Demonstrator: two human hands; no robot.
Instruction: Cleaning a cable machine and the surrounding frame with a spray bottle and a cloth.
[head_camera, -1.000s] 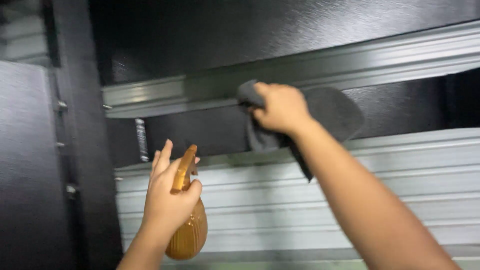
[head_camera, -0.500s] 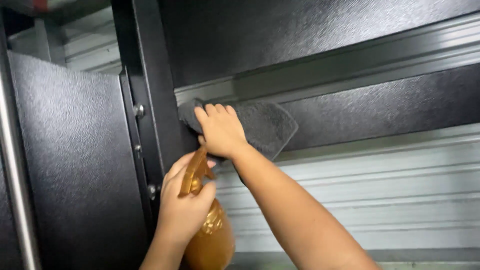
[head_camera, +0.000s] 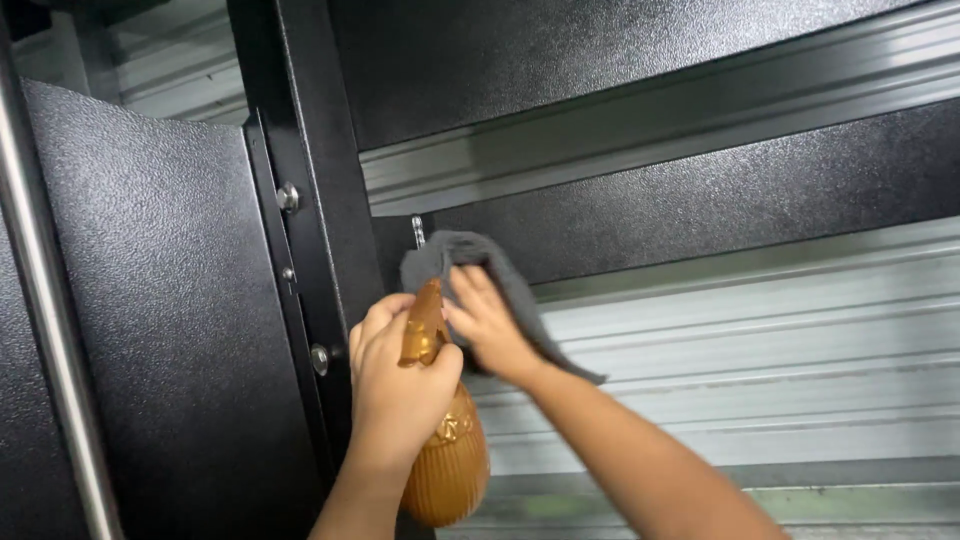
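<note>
A wiping step was in hand: a dark grey cloth (head_camera: 480, 275) was pressed by the right hand (head_camera: 485, 325) against the black textured panel (head_camera: 700, 200), at the panel's lower left corner, just beside the black upright post (head_camera: 320, 180). The cloth was bunched at its top and draped over the fingers, with one tail hanging down past the wrist toward the pale ribbed shutter (head_camera: 760, 350) below the panel. The right hand was closed on the cloth, its fingers curled into the fabric. An amber spray bottle (head_camera: 445, 440) was held upright by the left hand (head_camera: 400, 385), just below and to the left of the cloth; that hand was wrapped around the neck, under the trigger head, and it could not be told whether a finger lay on the trigger. The two hands were close together, nearly touching. The bottle was seen to be translucent gold-brown, ribbed and bulbous at the base, narrowing to a matching nozzle aimed up toward the cloth. As a judgement, the next move would call for the cloth to be kept flat against the panel's grain and drawn along the edge under the grey metal rail (head_camera: 650, 130), with the bottle kept out of the cloth's path.
</note>
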